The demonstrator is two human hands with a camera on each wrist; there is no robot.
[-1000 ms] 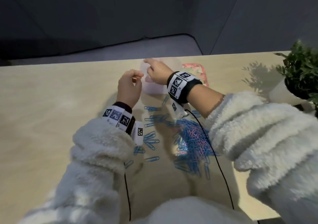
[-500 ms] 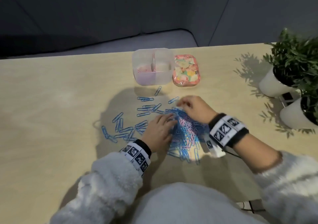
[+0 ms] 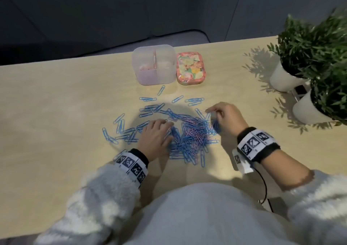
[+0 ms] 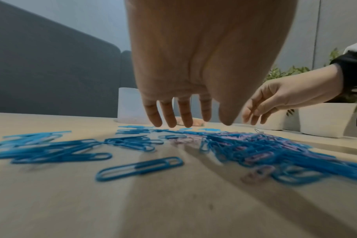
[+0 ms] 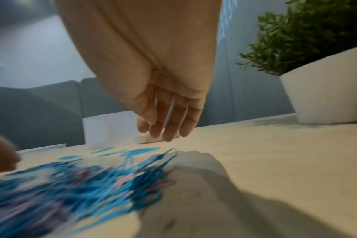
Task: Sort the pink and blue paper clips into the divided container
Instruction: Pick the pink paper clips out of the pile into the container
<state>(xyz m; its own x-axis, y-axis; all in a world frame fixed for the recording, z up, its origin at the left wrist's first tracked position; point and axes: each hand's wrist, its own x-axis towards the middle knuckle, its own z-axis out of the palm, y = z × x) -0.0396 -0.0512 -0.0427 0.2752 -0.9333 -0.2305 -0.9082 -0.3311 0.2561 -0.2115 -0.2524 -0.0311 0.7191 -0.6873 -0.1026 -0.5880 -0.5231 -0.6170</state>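
Observation:
A tangled pile of blue and pink paper clips (image 3: 191, 133) lies mid-table, with loose blue clips (image 3: 120, 126) scattered to its left and behind it. The clear divided container (image 3: 153, 64) stands at the far edge; something pink lies in its left compartment. My left hand (image 3: 163, 130) is on the pile's left edge with fingers (image 4: 185, 119) straight and spread, holding nothing. At the pile's right edge is my right hand (image 3: 214, 115), its fingers (image 5: 165, 128) loosely extended just above the table, nothing seen in them.
A pink floral tin (image 3: 190, 68) sits right beside the container. Two white pots with green plants (image 3: 285, 77) (image 3: 308, 109) stand at the right edge, near my right wrist. A black cable (image 3: 264, 190) trails from the right wristband.
Both hands came back from the container to the pile. In the last half second the right hand shifted to the pile's right edge; the left stays on its left side.

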